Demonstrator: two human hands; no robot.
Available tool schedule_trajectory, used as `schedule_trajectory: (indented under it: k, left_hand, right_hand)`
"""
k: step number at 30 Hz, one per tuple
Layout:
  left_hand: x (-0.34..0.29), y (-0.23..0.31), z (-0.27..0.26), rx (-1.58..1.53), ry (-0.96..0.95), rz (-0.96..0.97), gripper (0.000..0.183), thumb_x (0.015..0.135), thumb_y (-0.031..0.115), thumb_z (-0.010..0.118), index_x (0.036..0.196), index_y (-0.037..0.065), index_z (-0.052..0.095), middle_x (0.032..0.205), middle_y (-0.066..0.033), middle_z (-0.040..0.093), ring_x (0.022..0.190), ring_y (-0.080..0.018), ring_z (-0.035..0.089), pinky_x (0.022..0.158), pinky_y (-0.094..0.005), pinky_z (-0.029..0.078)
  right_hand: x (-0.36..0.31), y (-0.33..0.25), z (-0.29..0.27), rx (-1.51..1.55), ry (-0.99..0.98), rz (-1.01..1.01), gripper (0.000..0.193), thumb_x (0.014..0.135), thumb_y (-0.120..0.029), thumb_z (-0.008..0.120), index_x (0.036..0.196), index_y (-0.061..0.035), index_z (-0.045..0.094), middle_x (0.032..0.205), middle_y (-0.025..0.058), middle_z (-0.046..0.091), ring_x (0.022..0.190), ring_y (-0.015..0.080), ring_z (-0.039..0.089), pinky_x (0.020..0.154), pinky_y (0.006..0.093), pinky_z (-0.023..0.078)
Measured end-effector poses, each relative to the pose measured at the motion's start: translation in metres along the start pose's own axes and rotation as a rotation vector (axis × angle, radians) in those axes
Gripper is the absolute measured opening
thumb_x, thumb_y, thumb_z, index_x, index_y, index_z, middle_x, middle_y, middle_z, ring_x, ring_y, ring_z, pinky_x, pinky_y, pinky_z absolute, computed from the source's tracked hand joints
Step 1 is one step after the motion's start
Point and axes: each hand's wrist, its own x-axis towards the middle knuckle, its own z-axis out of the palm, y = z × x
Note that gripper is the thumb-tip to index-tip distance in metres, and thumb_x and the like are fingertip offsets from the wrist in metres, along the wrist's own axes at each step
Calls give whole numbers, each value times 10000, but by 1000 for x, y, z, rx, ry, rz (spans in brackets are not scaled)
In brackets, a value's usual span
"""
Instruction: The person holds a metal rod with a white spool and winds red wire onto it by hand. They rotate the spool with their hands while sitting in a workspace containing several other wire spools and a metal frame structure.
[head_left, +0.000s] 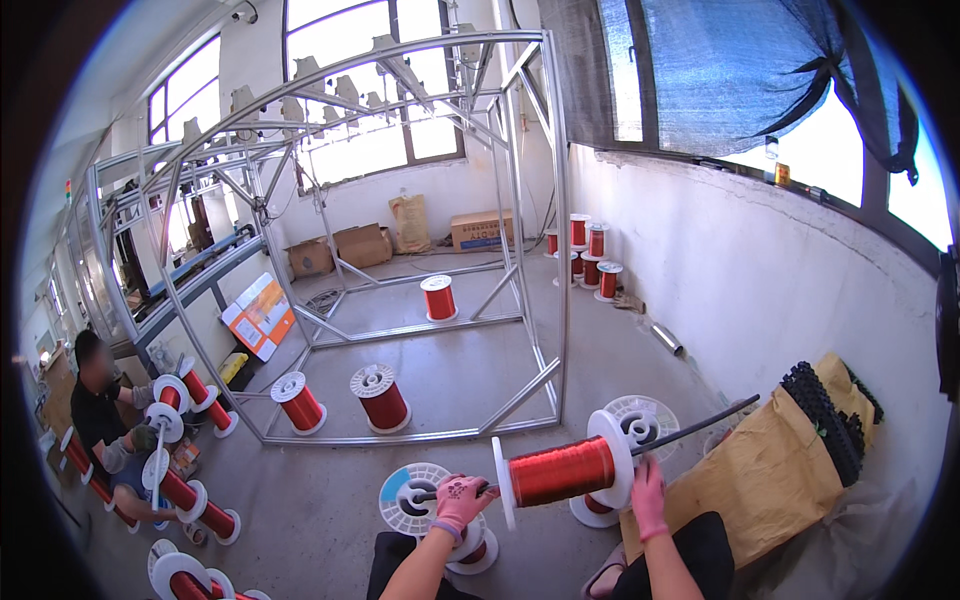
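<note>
A large spool of red wire [560, 473] with white flanges is held up in front of me, tilted, its right end higher. A dark rod [710, 416] runs through its core and sticks out on both sides. My left hand [462, 502], in a pink glove, is closed round the rod beside the left flange. My right hand [649, 492], also gloved in pink, is at the rod close against the right flange; its fingers are partly hidden. Below stand more spools, with a white flange [402, 487] under my left hand and another flange [655, 412] behind the held spool.
A brown paper sack [765, 485] with black ridged strips [822, 420] lies at right. An aluminium frame [420, 437] stands ahead, with red spools [381, 400] near its base. Several spools [597, 240] are stacked by the wall. At left a person [105, 400] handles spools.
</note>
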Motion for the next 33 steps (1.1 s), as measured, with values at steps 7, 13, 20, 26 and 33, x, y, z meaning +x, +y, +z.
schedule_trajectory:
  k: [7,13,20,26,33]
  left_hand:
    - [0,4,-3,-17,77,14,327,873,465,569,940,188,730,911,-52,718,976,-264,645,971,-416,416]
    - [3,8,-3,-6,40,21,460,887,570,525,930,165,740,920,-57,722,995,-270,641,947,-407,425]
    - [-4,8,-12,-7,19,1,432,867,548,564,959,163,737,942,-63,721,1017,-273,628,954,-410,423]
    - [-2,6,-8,-23,52,7,427,884,537,552,945,159,739,908,-62,721,1025,-284,634,971,-411,411]
    - [-3,5,-9,-42,70,4,438,891,544,540,914,156,742,884,-53,721,1012,-282,637,975,-406,406]
  right_hand:
    - [47,-42,33,-184,-55,-313,465,961,-297,552,1278,44,530,1207,253,607,1116,407,581,950,426,462]
    - [-63,71,4,-377,-324,40,371,977,-274,504,1207,4,587,1149,249,624,1073,402,593,932,449,460]
    - [4,17,0,2,-49,81,376,995,-254,483,1258,3,563,1221,240,604,1158,403,552,982,429,439]
    - [61,-56,30,-129,-133,-200,422,984,-261,507,1275,43,537,1206,246,611,1122,408,576,957,422,458]
    - [-41,29,14,-270,-119,-88,382,973,-228,501,1271,7,540,1140,235,630,1025,409,605,878,453,487]
